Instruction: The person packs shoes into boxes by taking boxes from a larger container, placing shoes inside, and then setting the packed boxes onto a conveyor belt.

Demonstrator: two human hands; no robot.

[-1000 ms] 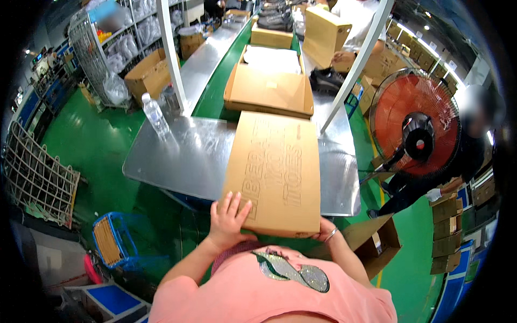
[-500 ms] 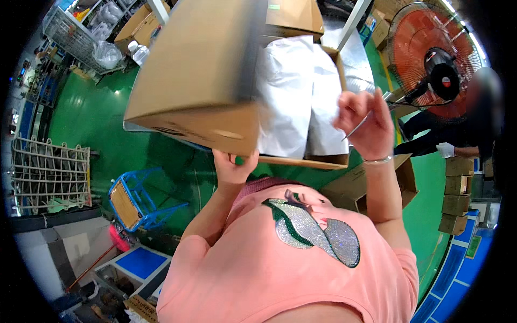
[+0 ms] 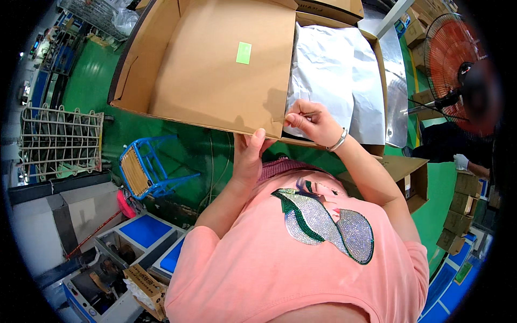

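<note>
A shallow brown cardboard box lies with its lid [image 3: 215,81] swung open to the left; a light green sticker [image 3: 244,53] is on the lid's inner face. White wrapping paper [image 3: 323,70] covers what the box holds, hiding it. My left hand [image 3: 249,156] grips the lid's near edge, thumb on top and fingers underneath. Close beside it, my right hand [image 3: 309,123] has its fingers closed round a thin metal tool whose exact kind is unclear. Its fingertips are at the lid's near right corner, by the paper.
Another cardboard box [image 3: 331,7] stands beyond. At the right are a large red fan [image 3: 449,59], a person's gloved hand [image 3: 461,162] and stacked cartons [image 3: 463,202]. An open carton [image 3: 414,180] sits low beside me. On the left are a blue-framed stool [image 3: 137,171] and wire rack [image 3: 62,142].
The lid has swung from partly raised to lying open on the left, its inside now showing. My right hand has come down and left from the raised position to the lid's corner.
</note>
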